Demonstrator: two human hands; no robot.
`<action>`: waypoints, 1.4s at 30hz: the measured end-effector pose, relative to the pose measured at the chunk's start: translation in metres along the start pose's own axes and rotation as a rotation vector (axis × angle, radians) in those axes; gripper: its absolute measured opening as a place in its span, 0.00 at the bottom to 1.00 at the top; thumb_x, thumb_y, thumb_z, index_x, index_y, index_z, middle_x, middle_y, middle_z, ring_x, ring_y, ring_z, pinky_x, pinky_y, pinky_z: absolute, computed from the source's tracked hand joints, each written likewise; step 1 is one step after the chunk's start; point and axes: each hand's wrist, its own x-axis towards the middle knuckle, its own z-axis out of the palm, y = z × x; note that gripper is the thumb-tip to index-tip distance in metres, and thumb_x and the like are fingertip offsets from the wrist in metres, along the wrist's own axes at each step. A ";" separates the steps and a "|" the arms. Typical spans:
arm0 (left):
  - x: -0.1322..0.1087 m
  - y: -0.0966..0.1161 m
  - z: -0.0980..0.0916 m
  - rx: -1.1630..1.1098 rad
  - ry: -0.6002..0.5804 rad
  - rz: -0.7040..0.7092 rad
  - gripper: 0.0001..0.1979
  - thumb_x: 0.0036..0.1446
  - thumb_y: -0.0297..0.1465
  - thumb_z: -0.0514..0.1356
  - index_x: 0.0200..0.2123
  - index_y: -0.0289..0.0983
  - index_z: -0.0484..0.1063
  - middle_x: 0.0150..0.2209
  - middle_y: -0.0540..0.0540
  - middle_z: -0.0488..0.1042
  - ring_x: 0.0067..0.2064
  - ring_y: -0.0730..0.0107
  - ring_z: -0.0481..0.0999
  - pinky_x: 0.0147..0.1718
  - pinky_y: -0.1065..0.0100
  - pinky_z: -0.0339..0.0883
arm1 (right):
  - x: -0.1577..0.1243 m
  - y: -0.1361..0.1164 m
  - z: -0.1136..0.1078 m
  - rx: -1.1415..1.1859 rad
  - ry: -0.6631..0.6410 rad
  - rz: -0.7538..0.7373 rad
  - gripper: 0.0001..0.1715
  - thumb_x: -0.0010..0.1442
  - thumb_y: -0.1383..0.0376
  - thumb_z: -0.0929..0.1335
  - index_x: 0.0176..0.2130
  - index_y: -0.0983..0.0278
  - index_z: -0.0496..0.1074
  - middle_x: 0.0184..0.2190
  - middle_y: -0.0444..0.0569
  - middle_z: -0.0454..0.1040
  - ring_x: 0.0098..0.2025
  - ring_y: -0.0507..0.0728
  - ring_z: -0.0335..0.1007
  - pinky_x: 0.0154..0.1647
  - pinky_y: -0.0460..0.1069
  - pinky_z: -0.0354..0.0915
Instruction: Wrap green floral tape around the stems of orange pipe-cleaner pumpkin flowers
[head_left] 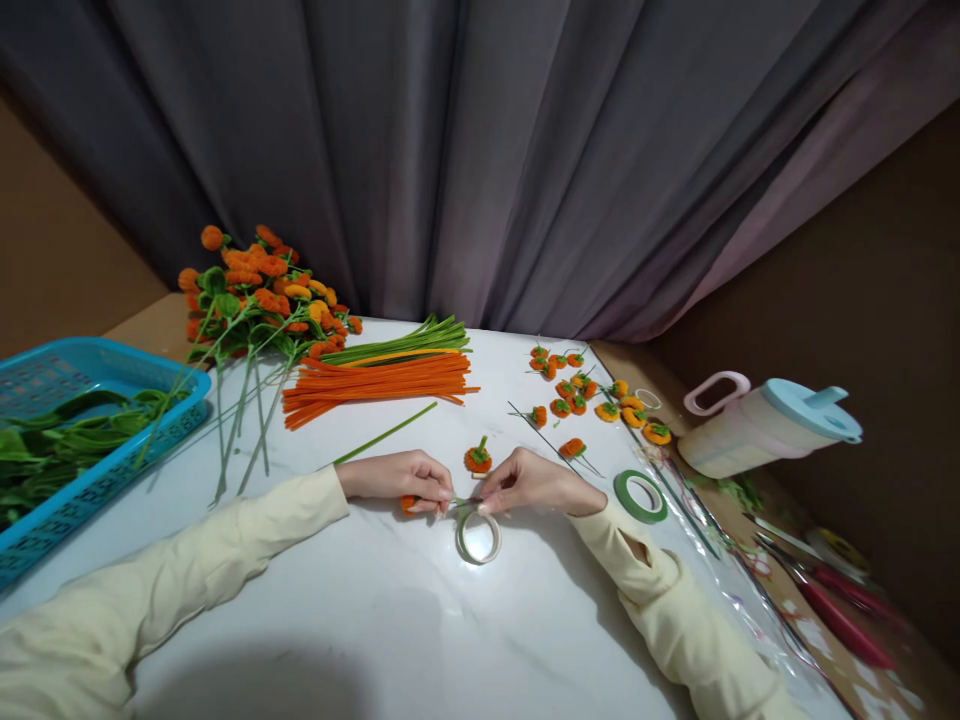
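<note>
My left hand [396, 476] is closed in a pinch on a small orange pipe-cleaner pumpkin [409, 503] with a thin stem. My right hand [531, 482] is pinched on the other end of that stem, fingertips almost touching the left ones. A roll of pale tape [478, 537] lies on the white table [390, 620] just below both hands, its strip seemingly running up to the stem. One finished orange pumpkin with green top [478, 458] sits just beyond my fingers.
Orange pipe cleaners [379, 382] and green ones [405, 342] lie behind. Left: orange flower bunch [259, 290], blue basket [97, 480] of leaves. Right: several small pumpkins [589, 390], green tape roll [640, 496], lidded jug [765, 425], red-handled tool [840, 620].
</note>
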 end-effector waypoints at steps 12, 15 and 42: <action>-0.001 0.001 -0.001 0.033 -0.051 -0.001 0.15 0.58 0.41 0.59 0.29 0.34 0.71 0.15 0.57 0.59 0.19 0.77 0.56 0.25 0.72 0.55 | 0.003 -0.006 0.007 0.103 0.011 0.042 0.22 0.41 0.51 0.76 0.28 0.68 0.81 0.15 0.41 0.66 0.21 0.48 0.55 0.23 0.46 0.51; -0.002 0.004 0.000 0.046 -0.058 -0.002 0.15 0.58 0.41 0.59 0.29 0.34 0.71 0.15 0.57 0.58 0.19 0.77 0.55 0.24 0.72 0.55 | 0.005 -0.005 0.009 0.134 0.021 0.072 0.22 0.40 0.51 0.77 0.27 0.68 0.80 0.15 0.41 0.65 0.21 0.48 0.54 0.22 0.46 0.50; -0.002 -0.001 -0.003 0.178 -0.105 0.012 0.15 0.60 0.39 0.58 0.31 0.32 0.72 0.17 0.56 0.59 0.20 0.78 0.57 0.22 0.74 0.53 | 0.017 0.010 0.014 0.243 -0.007 0.189 0.17 0.38 0.57 0.78 0.24 0.69 0.79 0.10 0.39 0.60 0.16 0.46 0.48 0.16 0.45 0.43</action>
